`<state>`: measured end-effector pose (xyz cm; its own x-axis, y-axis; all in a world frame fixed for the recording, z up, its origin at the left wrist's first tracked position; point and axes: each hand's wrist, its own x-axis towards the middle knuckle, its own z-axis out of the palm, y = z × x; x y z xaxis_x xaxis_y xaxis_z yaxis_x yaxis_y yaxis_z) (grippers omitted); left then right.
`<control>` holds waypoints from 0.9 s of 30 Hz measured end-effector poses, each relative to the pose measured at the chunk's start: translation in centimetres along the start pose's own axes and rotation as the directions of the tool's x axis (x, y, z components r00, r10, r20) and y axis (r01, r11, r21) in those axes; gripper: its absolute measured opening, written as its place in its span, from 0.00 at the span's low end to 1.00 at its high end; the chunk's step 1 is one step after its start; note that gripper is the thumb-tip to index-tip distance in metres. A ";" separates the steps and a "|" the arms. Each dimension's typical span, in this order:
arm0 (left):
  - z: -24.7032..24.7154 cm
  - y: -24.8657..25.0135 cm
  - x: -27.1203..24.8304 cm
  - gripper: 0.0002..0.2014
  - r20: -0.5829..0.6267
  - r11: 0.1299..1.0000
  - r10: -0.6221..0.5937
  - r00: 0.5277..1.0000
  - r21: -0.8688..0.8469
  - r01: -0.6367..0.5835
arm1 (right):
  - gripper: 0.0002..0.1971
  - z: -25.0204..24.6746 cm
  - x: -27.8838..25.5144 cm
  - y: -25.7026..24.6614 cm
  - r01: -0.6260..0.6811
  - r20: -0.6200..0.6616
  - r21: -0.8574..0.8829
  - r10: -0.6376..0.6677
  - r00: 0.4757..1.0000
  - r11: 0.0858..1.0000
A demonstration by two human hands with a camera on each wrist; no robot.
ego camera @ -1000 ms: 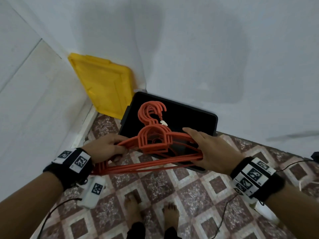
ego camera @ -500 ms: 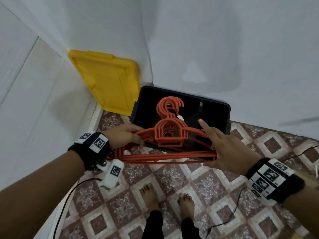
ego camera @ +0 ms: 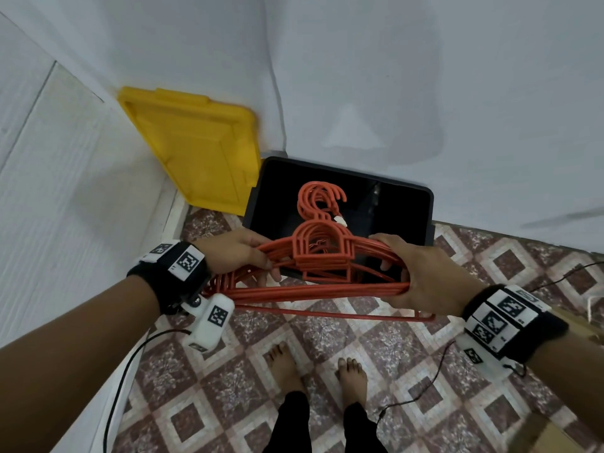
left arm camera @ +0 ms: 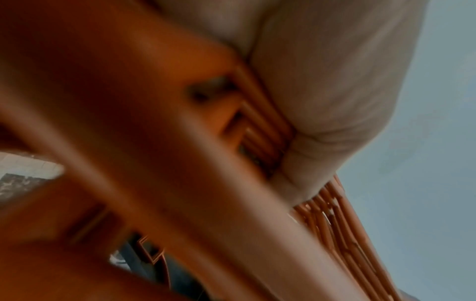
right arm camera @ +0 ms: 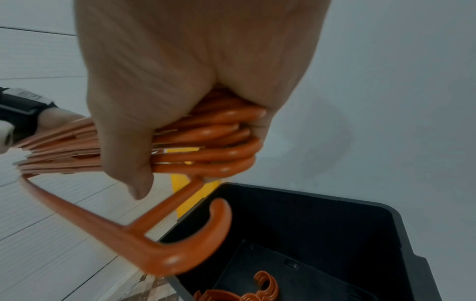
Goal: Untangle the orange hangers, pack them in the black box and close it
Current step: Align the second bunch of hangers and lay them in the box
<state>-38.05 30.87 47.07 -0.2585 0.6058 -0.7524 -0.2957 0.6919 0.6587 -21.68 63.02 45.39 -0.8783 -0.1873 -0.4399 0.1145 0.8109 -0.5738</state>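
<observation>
A stack of orange hangers (ego camera: 322, 256) is held level between both hands, in front of and partly over the open black box (ego camera: 343, 173). My left hand (ego camera: 235, 253) grips the left ends. My right hand (ego camera: 421, 276) is curled round the right ends. One hanger (ego camera: 327, 313) sags below the rest. The hooks (ego camera: 322, 201) show against the box's dark inside. The right wrist view has my right hand (right arm camera: 193, 61) clamping the rounded hanger ends (right arm camera: 206, 150) above the box (right arm camera: 322, 224). The blurred left wrist view shows the left hand (left arm camera: 322, 81) pressed on hanger bars (left arm camera: 257, 132).
A yellow lid (ego camera: 196, 152) leans in the wall corner left of the box. White walls stand close behind and to the left. My bare feet (ego camera: 284, 364) stand on the patterned tile floor. Black cables (ego camera: 425, 387) trail over the tiles. A cardboard piece (ego camera: 539, 433) sits at bottom right.
My right hand's fingers, straight against the hangers half a second ago, have curled round their right ends. The bundle has come closer to the box.
</observation>
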 end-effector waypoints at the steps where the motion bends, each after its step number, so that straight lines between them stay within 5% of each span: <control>1: 0.1 0.2 0.1 0.11 -0.010 1.000 0.011 1.000 0.020 -0.011 | 0.48 -0.1 0.0 0.0 -0.002 0.002 0.009 0.002 1.000 1.000; 5: 0.3 1.3 0.3 0.12 -0.036 0.977 0.088 0.995 0.199 -0.079 | 0.46 -0.4 -0.2 0.1 -0.030 0.001 0.076 0.030 1.000 0.997; 8: 0.5 1.5 0.2 0.13 -0.047 0.985 0.105 0.993 0.143 -0.097 | 0.44 -0.8 -0.6 0.0 0.009 -0.045 0.062 -0.006 0.999 0.998; 14: 0.1 1.4 -0.5 0.14 0.022 0.993 0.115 0.993 -0.009 -0.115 | 0.71 -0.8 -1.3 -0.5 -0.002 -0.073 -0.181 -0.011 0.997 0.983; 18: -0.3 1.2 -1.0 0.12 0.052 0.990 0.134 0.990 -0.040 -0.132 | 0.71 -1.2 -2.2 -1.5 0.083 -0.194 -0.278 -0.141 0.971 0.957; 21: -0.4 1.7 -1.4 0.11 0.031 0.985 0.171 0.985 0.024 -0.172 | 0.66 -2.2 -3.4 -1.6 -0.015 -0.247 0.019 0.019 0.969 1.000; 22: -0.3 1.9 -1.5 0.15 0.018 0.981 0.189 0.982 0.039 -0.190 | 0.61 -2.2 -3.7 -1.0 -0.070 -0.258 0.256 0.138 0.956 0.964; 24: 0.0 2.2 -1.6 0.19 -0.013 0.974 0.224 0.975 0.036 -0.223 | 0.49 -2.2 -4.2 -0.1 -0.127 -0.201 0.692 0.359 0.911 0.711; 27: 0.3 2.6 -1.7 0.21 -0.036 0.968 0.248 0.968 0.036 -0.247 | 0.33 -1.5 -4.0 0.9 -0.205 0.112 0.946 0.343 0.933 0.249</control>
<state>-38.10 31.70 50.08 -0.3565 0.7442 -0.5649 -0.1898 0.5343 0.8237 -18.73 65.32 47.63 -0.7278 0.0413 -0.6846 0.6483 -0.2840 -0.7064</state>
